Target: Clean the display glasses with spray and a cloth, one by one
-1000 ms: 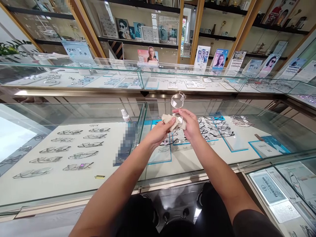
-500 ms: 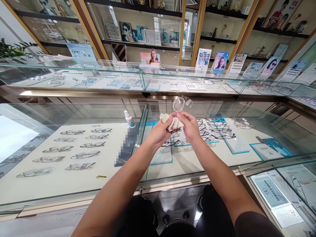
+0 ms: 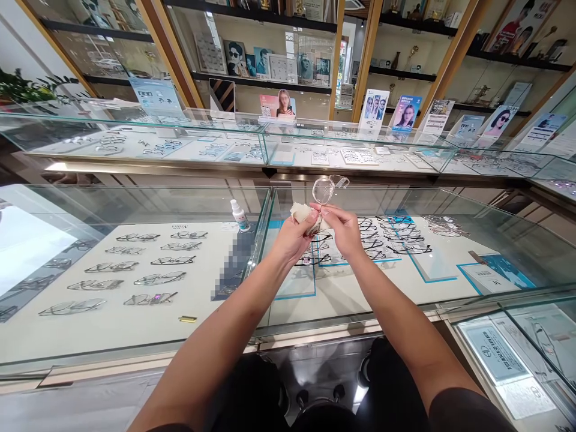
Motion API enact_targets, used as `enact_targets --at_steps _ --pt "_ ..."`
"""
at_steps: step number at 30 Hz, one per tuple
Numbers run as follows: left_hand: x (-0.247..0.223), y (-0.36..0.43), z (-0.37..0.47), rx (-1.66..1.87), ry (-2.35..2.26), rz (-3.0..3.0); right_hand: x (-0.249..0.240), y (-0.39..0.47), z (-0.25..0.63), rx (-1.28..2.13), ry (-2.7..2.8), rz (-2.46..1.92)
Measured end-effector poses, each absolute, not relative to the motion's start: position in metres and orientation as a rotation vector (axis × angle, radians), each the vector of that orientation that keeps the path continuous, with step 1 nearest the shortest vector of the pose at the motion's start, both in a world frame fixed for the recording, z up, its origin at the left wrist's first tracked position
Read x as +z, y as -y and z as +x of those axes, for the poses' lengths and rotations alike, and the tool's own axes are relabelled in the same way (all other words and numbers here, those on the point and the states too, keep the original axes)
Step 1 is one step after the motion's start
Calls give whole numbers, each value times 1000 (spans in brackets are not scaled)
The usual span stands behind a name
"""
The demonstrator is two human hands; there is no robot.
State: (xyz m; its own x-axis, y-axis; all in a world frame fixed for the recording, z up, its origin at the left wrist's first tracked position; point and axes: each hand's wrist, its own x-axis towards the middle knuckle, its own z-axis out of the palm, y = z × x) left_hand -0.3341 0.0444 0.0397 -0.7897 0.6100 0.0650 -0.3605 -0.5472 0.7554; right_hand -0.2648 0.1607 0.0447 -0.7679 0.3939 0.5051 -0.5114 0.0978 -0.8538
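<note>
Over the glass counter, a pair of eyeglasses with a thin frame is held up, one round lens showing above my fingers and a small tag hanging by it. My left hand is closed on a beige cleaning cloth, which bunches around the lower part of the glasses. Fingers of my right hand pinch the glasses near the middle of the frame, close against the cloth. The other lens is hidden by the cloth and fingers.
A white spray bottle stands on the counter left of my hands. Rows of eyeglasses lie under the glass on the left, more dark frames on the right. Behind runs another glass showcase with upright advertising cards.
The glasses have tilted and shifted slightly left in my hands. The cloth is less bunched toward my right hand, its folded edge showing at the left. The view has shifted a little.
</note>
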Motion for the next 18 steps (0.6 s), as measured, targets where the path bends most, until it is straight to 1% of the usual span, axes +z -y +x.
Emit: enact_targets --at_steps 4,9,15,18 --pt "39 -40 -335 2247 -1117 528 45 -163 -265 1767 1702 83" --pt "40 -38 -335 2168 -1206 646 44 -164 -266 1918 1624 -1" --pt "33 -42 -338 2311 -1351 702 44 -158 -266 1885 1669 106" --pt "29 -42 -343 2336 -1440 762 44 -157 -266 1896 1655 81"
